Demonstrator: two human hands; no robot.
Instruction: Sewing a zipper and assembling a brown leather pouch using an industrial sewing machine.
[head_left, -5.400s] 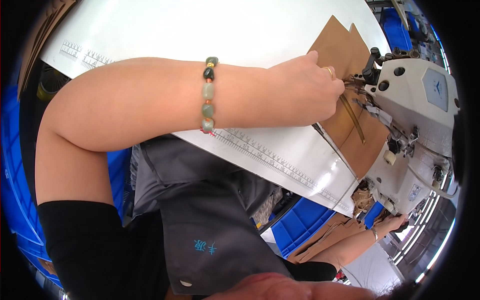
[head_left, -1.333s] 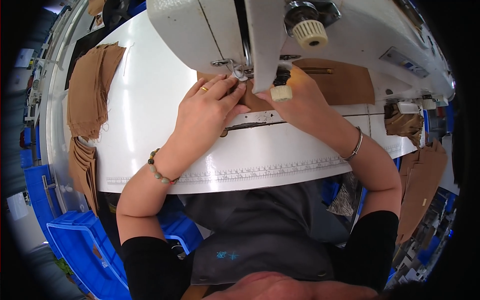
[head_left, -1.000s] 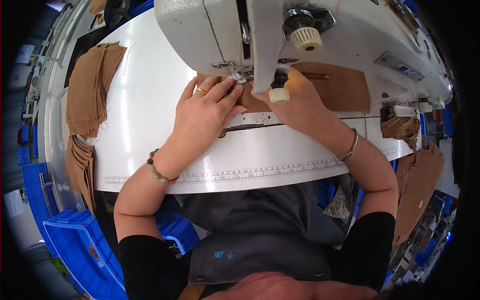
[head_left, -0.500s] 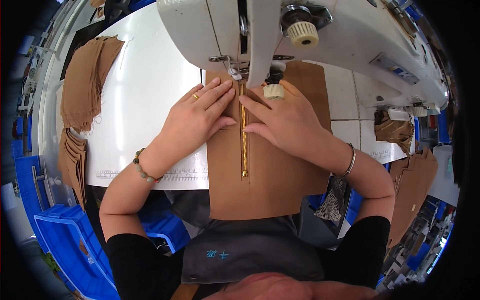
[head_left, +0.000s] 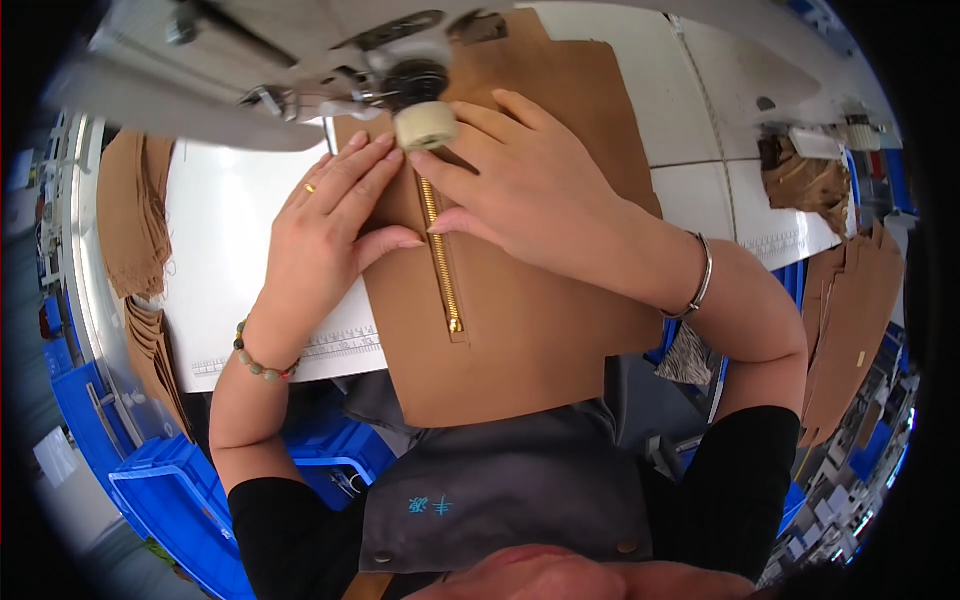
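A brown fabric panel (head_left: 520, 370) lies on the white sewing table and hangs over its front edge. Set into a slot in it is a gold metal zipper (head_left: 443, 270), its lower end near the panel's front. My left hand (head_left: 325, 220) rests with fingers stretched on the panel, left of the zipper. My right hand (head_left: 520, 180) lies spread to the zipper's right, thumb tip at the teeth. Both hands press flat just in front of the sewing machine (head_left: 300, 70), whose cream knob (head_left: 427, 126) hides part of the right fingertips. The needle area is blurred.
Stacked brown fabric pieces (head_left: 138, 210) sit on the table's left side, with more draped below. To the right hang larger brown panels (head_left: 845, 320), near a crumpled brown bundle (head_left: 805, 180). Blue crates (head_left: 175, 500) stand low at the left. A printed ruler (head_left: 340, 342) runs along the table's front edge.
The view has shifted and tilted, so the machine head now appears farther left. Both hands stay flat beside the zipper; a little less of the zipper's upper end shows.
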